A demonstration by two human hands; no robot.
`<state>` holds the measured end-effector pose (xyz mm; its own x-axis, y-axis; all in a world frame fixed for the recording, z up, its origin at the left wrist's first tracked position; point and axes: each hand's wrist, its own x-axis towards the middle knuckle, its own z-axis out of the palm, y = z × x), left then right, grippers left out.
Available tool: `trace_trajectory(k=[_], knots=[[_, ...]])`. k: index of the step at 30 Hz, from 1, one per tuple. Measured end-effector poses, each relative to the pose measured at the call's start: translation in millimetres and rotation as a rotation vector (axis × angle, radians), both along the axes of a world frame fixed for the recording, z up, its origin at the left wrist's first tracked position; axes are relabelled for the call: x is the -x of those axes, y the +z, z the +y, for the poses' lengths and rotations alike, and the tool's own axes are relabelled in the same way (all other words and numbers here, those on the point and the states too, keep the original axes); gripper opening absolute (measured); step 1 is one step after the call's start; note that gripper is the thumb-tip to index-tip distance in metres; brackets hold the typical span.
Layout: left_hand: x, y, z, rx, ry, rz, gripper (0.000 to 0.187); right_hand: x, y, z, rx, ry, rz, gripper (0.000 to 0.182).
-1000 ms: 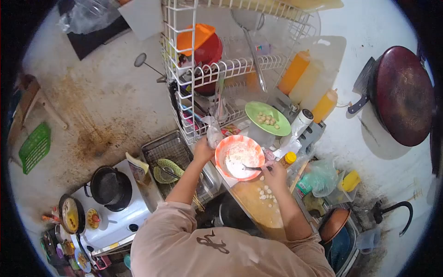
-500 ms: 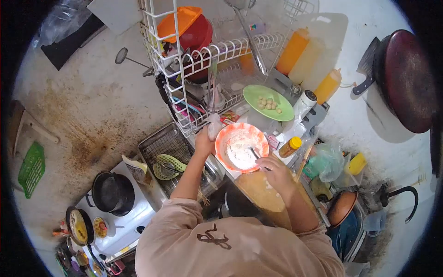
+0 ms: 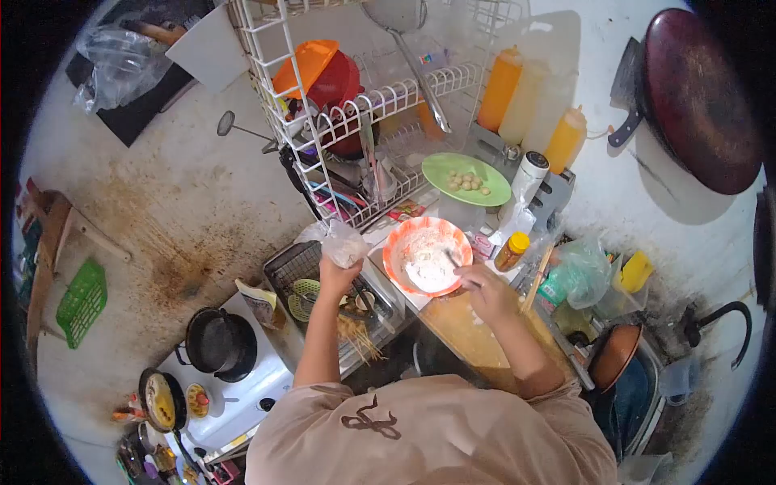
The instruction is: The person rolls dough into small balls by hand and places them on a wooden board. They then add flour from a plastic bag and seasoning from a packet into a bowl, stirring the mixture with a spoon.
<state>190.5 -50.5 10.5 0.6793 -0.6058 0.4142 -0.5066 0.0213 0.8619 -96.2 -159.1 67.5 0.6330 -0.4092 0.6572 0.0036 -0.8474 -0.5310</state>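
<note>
My left hand (image 3: 338,273) is closed round a clear plastic bag (image 3: 345,245), left of the bowl and over the wire basket's edge. An orange-and-white bowl (image 3: 394,271) holds white powder (image 3: 429,263). At its right rim my right hand (image 3: 482,287) grips a spoon (image 3: 453,259), whose end is in the powder. Behind the bowl a green plate (image 3: 503,191) carries several small pale balls (image 3: 467,181). A jar with a yellow lid (image 3: 512,251) stands to the bowl's right, and a wooden board (image 3: 454,327) lies in front of it.
A white dish rack (image 3: 380,105) rises behind. At the left are a stove (image 3: 271,372) with a black pot (image 3: 221,345) and a pan (image 3: 162,399). Sauce bottles (image 3: 499,89) stand at the back, and a sink (image 3: 647,404) is at the right.
My left hand has moved away from the bowl's rim to the left with the plastic bag. My right hand still holds the spoon in the bowl. The whole view has shifted slightly.
</note>
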Motion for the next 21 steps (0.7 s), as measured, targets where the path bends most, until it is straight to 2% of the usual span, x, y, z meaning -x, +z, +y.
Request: trace_trajectory(k=[3,4,7,8,10,12,15,21], knots=[[3.5,12.0,18.8,0.072,-0.144,0.045,0.056,-8.1,-29.1,-7.3,-0.485,-0.135,-0.307,0.004],[11.8,27.2,27.4,0.019,-0.225,0.128,0.058,-14.5,-25.7,-13.7,-0.597,-0.08,-0.503,0.011],[23.2,37.4,34.8,-0.116,-0.38,0.152,0.059,-12.9,-5.9,-28.0,-0.938,0.065,-0.881,0.012],[31.6,44.0,36.9,-0.182,-0.406,0.184,0.062,-11.6,3.5,-27.8,-0.957,0.088,-0.897,0.012],[46.4,49.5,37.2,-0.118,-0.481,0.198,0.064,-6.1,28.3,-24.1,-0.993,0.135,-0.927,0.012],[52.4,40.8,33.9,-0.034,-0.585,0.277,0.065,-6.0,50.2,-24.3,-0.879,0.132,-0.847,0.013],[55.5,29.2,28.5,-0.065,-0.712,0.425,0.064,-4.9,64.6,-28.0,-0.716,0.176,-0.746,0.015],[65.1,39.0,18.4,-0.168,-0.753,0.355,0.067,-5.8,71.5,-26.4,-0.458,0.333,-0.654,0.024]])
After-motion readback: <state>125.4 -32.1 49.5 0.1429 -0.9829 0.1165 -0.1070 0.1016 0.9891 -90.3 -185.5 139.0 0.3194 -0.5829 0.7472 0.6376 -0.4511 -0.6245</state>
